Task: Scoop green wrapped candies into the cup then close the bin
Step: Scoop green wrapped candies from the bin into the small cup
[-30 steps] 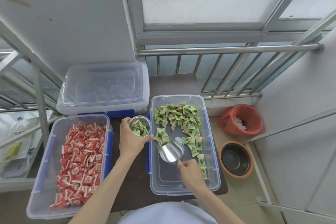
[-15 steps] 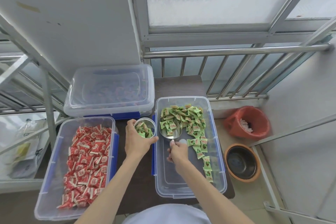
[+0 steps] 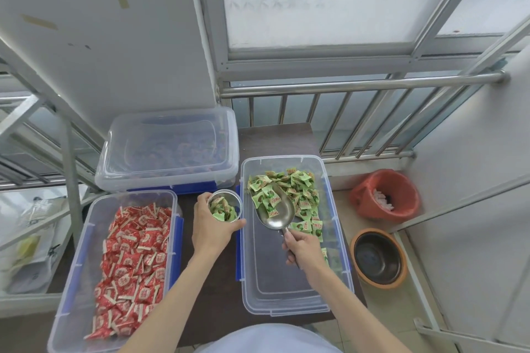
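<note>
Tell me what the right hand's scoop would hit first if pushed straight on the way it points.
The scoop in the right hand points up-left into the green candies; it would probably meet that pile first, then the bin far wall. Depth is unclear.

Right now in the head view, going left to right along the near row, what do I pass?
bin of red candies → left hand holding the cup → scoop in the green candy bin → brown bowl

Three bins (image 3: 338,241) — one cup (image 3: 225,205), one scoop (image 3: 276,213)

Green candies (image 3: 289,189) — cup (image 3: 225,206) half-full
</note>
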Demonstrator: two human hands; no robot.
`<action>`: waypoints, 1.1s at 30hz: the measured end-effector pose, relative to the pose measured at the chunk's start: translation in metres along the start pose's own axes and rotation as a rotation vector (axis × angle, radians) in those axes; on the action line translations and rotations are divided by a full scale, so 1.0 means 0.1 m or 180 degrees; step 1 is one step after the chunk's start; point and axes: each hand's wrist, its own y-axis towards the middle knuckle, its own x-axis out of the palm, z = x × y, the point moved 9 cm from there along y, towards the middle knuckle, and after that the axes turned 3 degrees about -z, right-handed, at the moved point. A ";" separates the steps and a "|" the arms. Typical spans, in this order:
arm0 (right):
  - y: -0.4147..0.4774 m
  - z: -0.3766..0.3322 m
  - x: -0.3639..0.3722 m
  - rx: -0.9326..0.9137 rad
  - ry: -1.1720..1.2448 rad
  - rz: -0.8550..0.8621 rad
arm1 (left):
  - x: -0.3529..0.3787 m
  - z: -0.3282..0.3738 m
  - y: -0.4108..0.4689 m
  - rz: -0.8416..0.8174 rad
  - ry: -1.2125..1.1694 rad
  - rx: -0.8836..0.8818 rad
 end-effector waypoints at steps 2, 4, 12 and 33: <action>-0.06 -0.13 -0.09 -0.0175 -0.0092 -0.0108 | -0.02 0.01 -0.01 0.0017 0.0024 0.0108; -0.11 -0.27 -0.19 -0.0310 -0.0282 -0.0281 | -0.04 0.04 -0.01 0.0017 0.0078 0.0221; -0.40 -1.19 -0.12 -0.0498 -0.2540 -0.0880 | -0.09 0.31 -0.10 -0.0115 0.0242 0.0730; -1.00 -2.20 0.53 -0.0966 -0.4010 -0.0592 | -0.11 0.12 -0.05 -0.0109 -0.0152 0.0795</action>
